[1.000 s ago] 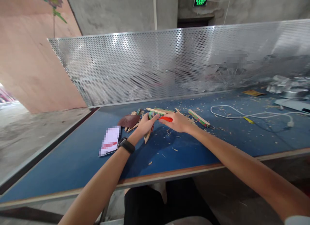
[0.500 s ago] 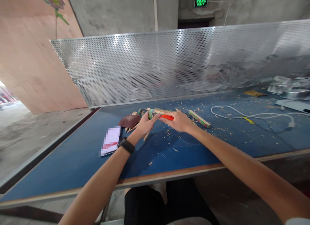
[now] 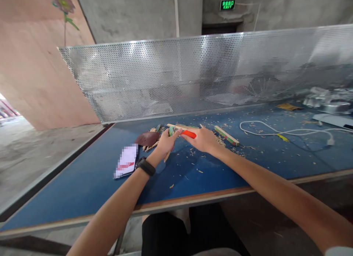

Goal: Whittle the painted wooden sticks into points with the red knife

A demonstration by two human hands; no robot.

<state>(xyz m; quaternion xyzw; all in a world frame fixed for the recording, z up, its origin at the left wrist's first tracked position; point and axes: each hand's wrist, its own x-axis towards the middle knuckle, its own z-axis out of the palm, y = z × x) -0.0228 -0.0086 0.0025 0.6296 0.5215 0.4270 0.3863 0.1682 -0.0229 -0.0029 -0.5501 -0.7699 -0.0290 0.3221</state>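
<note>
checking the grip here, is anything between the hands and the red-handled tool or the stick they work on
Nothing visible. The right hand already holds the red-handled tool, and the left hand grips the wooden stick directly.

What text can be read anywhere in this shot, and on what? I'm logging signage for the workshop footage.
"EXIT" in green letters on the exit sign above the doorway; the characters above that word are too small to read.
The card on the blue table, beside the left hand: blurred, unreadable.
The red-handled tool in the right hand: no readable marking.
</note>
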